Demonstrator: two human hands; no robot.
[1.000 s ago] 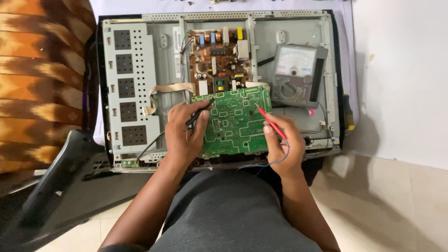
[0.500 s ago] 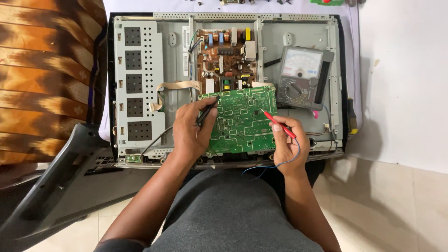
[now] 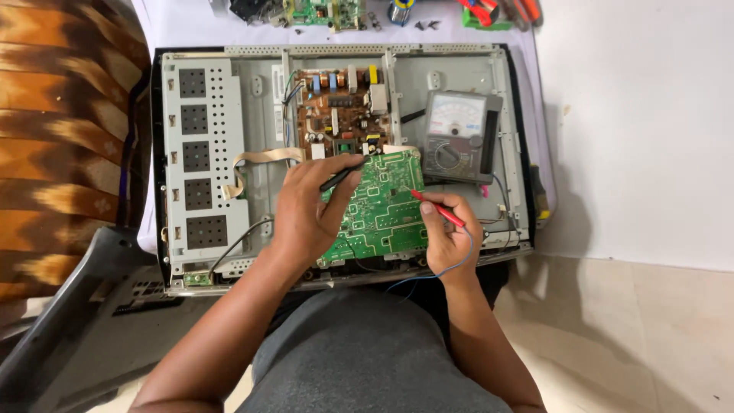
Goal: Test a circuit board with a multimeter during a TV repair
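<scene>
Head view shows us a green circuit board (image 3: 380, 205) lying on the open back of a flat screen set (image 3: 336, 153), near its lower middle. We see the left hand (image 3: 306, 210) resting on the left part of the green board. Its fingers are curled around a black probe (image 3: 342, 175), and the probe tip points to the top of the board. The right hand (image 3: 451, 233) sits at the board's right edge. It pinches a red probe (image 3: 437, 208), and the red tip touches the board. A thin blue wire (image 3: 428, 275) loops down under this hand.

Just above the green board we see a brown board (image 3: 340, 115) with many small parts. To the right lies a grey meter (image 3: 461, 136) with a dial and a needle face. A grey metal plate (image 3: 202, 160) with dark square holes fills the left side of the set. A white cloth (image 3: 183, 23) lies under the set, with small tools (image 3: 497, 11) at the top. A brown striped cushion (image 3: 53, 138) is far left.
</scene>
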